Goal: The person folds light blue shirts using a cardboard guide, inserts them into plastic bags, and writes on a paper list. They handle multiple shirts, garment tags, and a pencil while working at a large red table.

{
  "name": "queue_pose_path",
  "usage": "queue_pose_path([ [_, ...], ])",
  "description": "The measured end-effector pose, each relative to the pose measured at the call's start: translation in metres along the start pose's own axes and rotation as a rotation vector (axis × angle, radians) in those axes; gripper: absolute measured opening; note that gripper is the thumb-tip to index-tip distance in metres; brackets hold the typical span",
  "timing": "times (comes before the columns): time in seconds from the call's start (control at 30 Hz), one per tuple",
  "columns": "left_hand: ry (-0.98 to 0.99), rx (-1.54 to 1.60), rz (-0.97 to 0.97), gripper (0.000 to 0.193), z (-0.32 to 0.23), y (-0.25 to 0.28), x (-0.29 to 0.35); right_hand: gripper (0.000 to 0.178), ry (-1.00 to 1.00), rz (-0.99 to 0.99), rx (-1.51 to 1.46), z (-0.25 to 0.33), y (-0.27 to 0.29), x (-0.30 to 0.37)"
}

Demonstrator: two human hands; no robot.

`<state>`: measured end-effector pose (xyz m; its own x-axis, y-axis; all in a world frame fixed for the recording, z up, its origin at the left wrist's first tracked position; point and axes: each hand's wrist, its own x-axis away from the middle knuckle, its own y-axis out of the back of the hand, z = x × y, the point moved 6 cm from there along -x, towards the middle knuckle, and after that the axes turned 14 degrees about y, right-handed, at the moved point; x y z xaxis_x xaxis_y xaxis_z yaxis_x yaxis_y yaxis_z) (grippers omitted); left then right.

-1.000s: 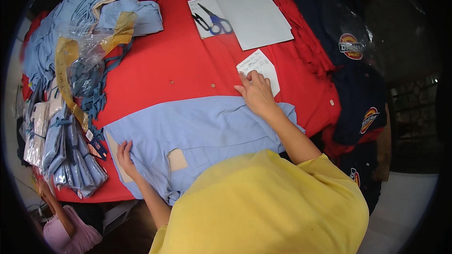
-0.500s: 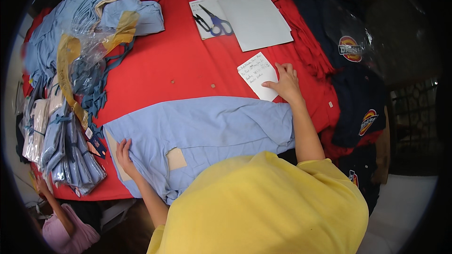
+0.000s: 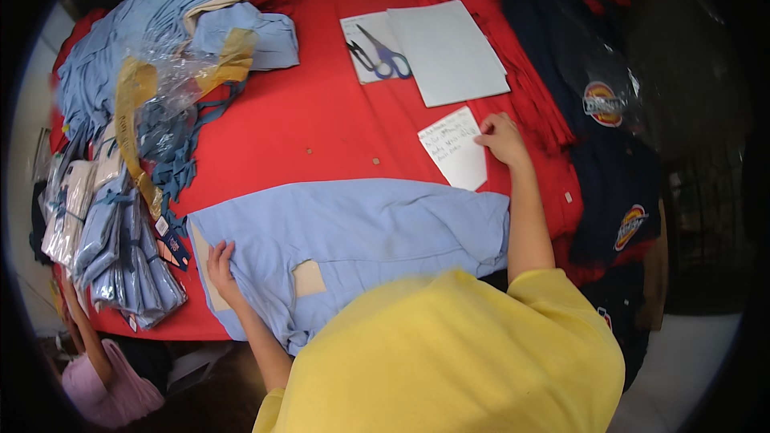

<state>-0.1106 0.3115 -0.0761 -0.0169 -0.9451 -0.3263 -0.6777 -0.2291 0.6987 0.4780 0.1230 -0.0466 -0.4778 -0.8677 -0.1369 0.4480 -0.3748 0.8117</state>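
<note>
A light blue cloth garment (image 3: 385, 216) lies spread before me. A beige cardboard piece (image 3: 308, 278) shows through a gap in it, and a beige strip (image 3: 207, 261) runs along its left edge. My left hand (image 3: 222, 269) rests open at that edge, its fingers apart. Beyond the garment, at the right, my right hand (image 3: 504, 143) pinches the side edge of a white handwritten note (image 3: 453, 148). Above the note lie plain white sheets (image 3: 449, 52). Scissors (image 3: 391, 58) with blue handles and small black snips (image 3: 361, 54) rest on paper beside them.
Light blue garments (image 3: 144, 24) pile up at the far left, with clear plastic and yellow tape (image 3: 132, 100) nearer. Bagged folded garments (image 3: 132, 265) lie at the left edge. Dark navy garments (image 3: 609, 176) line the right. Another person in a pink top (image 3: 108, 389) is at lower left.
My right hand's fingers have drawn together on the note's edge, and the note's near corner has shifted. The whole view has moved slightly. My left hand stays by the garment's left edge.
</note>
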Motion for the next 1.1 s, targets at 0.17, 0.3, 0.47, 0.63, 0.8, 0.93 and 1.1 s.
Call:
queue_pose_path([
  [0.17, 0.039, -0.043, 0.018, 0.030, -0.003, 0.001, 0.001, 0.013, 0.059, -0.143, -0.776, 0.040, 0.017, -0.006],
  [0.3, 0.029, -0.063, 0.016, 0.029, -0.001, 0.002, 0.000, 0.027, 0.119, -0.073, -0.335, 0.051, 0.003, -0.031],
  [0.47, -0.012, -0.103, -0.015, 0.028, 0.004, 0.002, 0.001, 0.053, 0.048, 0.272, 0.321, 0.077, -0.025, -0.027],
  [0.63, 0.025, -0.088, -0.007, 0.026, -0.013, 0.002, 0.002, 0.033, 0.026, 0.337, -0.030, 0.002, -0.005, -0.025],
  [0.8, 0.052, -0.059, 0.010, 0.027, -0.010, 0.002, 0.000, 0.010, 0.150, -0.127, -0.640, 0.045, 0.007, -0.056],
  [0.93, 0.008, -0.104, -0.008, 0.027, -0.006, 0.002, -0.002, 0.035, 0.335, -0.056, -0.190, 0.085, -0.047, -0.102],
  [1.1, 0.002, -0.078, -0.020, 0.028, 0.008, 0.000, 0.005, 0.056, 0.122, -0.058, 0.460, 0.077, -0.079, -0.141],
])
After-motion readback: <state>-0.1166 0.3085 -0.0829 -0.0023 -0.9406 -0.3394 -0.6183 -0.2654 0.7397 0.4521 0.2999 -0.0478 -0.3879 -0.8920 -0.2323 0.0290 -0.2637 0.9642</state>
